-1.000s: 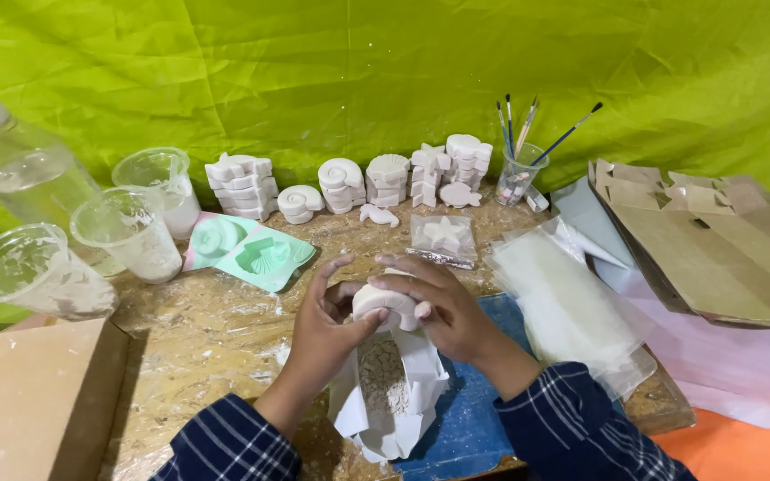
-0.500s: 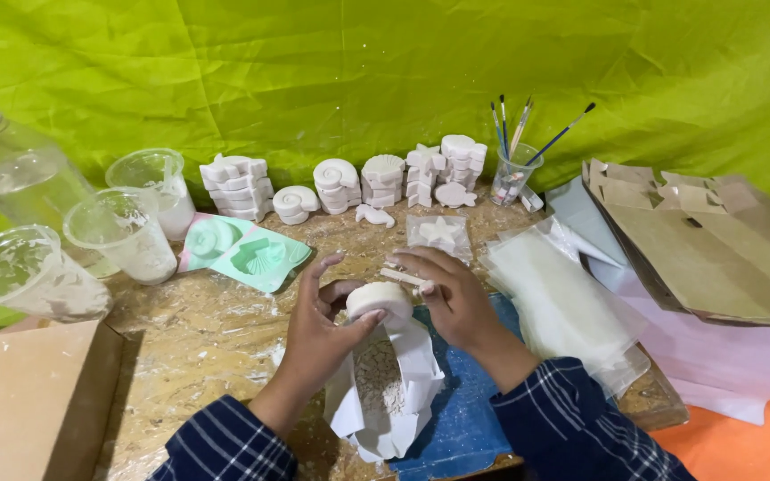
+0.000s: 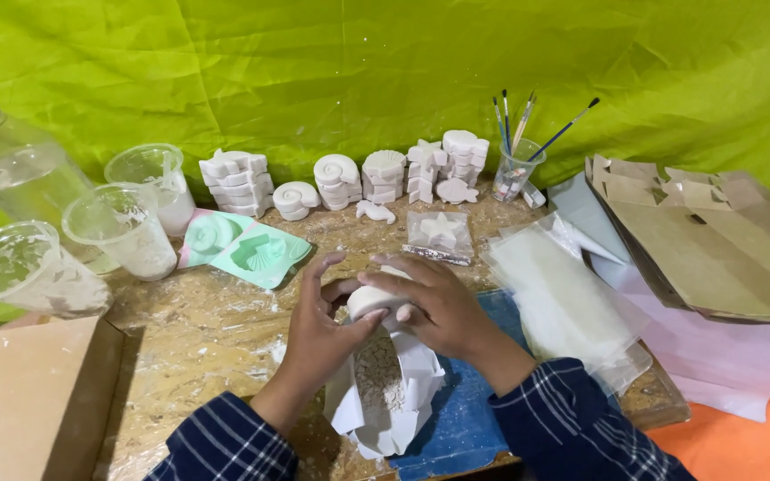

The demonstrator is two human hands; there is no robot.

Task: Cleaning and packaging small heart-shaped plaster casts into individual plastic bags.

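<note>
Fingers of both hands close around a small white plaster piece [image 3: 374, 301], which sits between them, just above a folded sheet of white paper [image 3: 403, 392] where pale crumbs and dust lie. The left hand [image 3: 318, 325] grasps the piece from the left side with thumb and bent fingers, and the right hand [image 3: 434, 307] covers it from the top and the right, the fingers curved over its upper edge. The piece looks like cast plaster: probably light, stiff and dry, with a chalky surface that gives dust, so it should not slip much. It is likely fragile at thin edges and at relief details, so it seems safer to hold it by the thick rim, with flat fingertips and mild pressure, and not to squeeze across the middle. Behind the hands, on the wooden board [image 3: 216, 330], stand stacks of similar white shell casts [image 3: 363, 178], two green moulds [image 3: 242, 249], clear plastic cups [image 3: 122, 232], a plastic bottle [image 3: 6, 165] and a cup of paint brushes [image 3: 517, 165]. To the right lie clear bags [image 3: 563, 298] and flat cardboard [image 3: 706, 245].
</note>
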